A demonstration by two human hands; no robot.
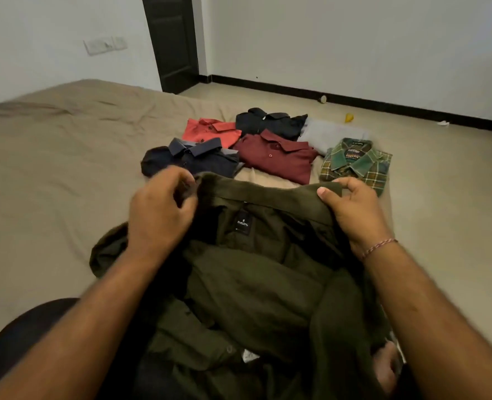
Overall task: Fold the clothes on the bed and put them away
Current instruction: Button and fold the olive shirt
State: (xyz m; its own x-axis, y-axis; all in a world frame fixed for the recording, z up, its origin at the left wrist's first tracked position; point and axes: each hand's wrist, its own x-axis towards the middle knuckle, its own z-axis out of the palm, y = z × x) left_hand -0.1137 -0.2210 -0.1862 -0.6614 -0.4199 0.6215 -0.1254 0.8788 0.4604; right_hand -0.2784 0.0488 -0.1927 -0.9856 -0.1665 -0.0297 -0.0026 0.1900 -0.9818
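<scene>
Now both hands pinch olive shirt (256, 284) collar, crumpled soft cotton over bed (51, 168).
Left hand (159, 210) and right hand (354, 212) fingers clamped on collar ends; six flat rectangular folded shirts (273, 157) beyond.

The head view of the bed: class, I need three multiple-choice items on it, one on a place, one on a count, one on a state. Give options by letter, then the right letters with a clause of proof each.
1. Where does the green plaid shirt lie among the folded shirts?
A. at the right end
B. at the left end
C. under the maroon shirt

2. How many folded garments lie on the bed beyond the hands?
A. three
B. six
C. nine

3. What state is the olive shirt in?
A. folded flat
B. hanging on the door
C. unfolded, held at the collar

Answers: 1 A, it lies right of the maroon shirt. 2 B, six separate pieces show. 3 C, the left hand and right hand each grip a collar end.
</scene>
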